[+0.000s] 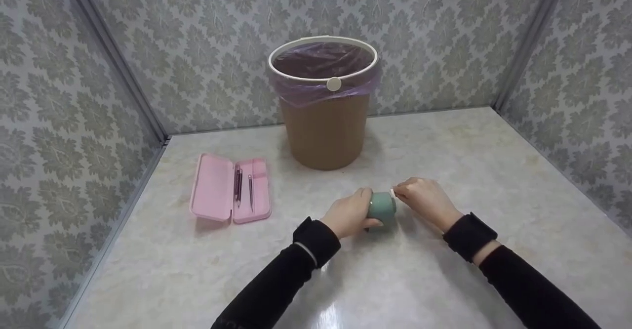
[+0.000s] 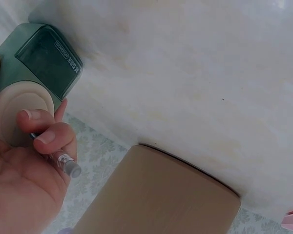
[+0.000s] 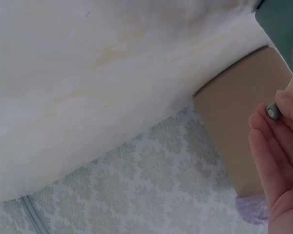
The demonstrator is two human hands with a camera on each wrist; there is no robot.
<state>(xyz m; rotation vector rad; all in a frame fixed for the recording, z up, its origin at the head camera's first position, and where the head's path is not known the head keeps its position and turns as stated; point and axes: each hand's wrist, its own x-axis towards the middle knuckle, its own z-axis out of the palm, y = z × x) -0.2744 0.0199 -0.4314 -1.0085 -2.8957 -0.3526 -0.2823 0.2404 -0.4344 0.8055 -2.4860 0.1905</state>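
A green pencil sharpener [image 1: 383, 206] with a dark see-through drawer [image 2: 51, 61] and a round cream front [image 2: 22, 107] is held low over the table by my left hand [image 1: 349, 213]. Between that hand's curled fingers sits a pencil [image 2: 68, 165], its grey eraser end pointing out. Its other end is hidden behind the fingers at the cream front. On the sharpener's far side my right hand [image 1: 428, 201] pinches the cream crank handle [image 1: 393, 192] by its small green knob [image 3: 272, 111].
A brown trash bin [image 1: 326, 131] lined with a purple bag [image 1: 301, 93] stands at the back against the patterned wall [image 1: 217, 47]. To the left lies an open pink pencil case [image 1: 212, 190] with several pencils [image 1: 239, 185] inside. Walls close in the pale table [image 1: 197, 279] on three sides.
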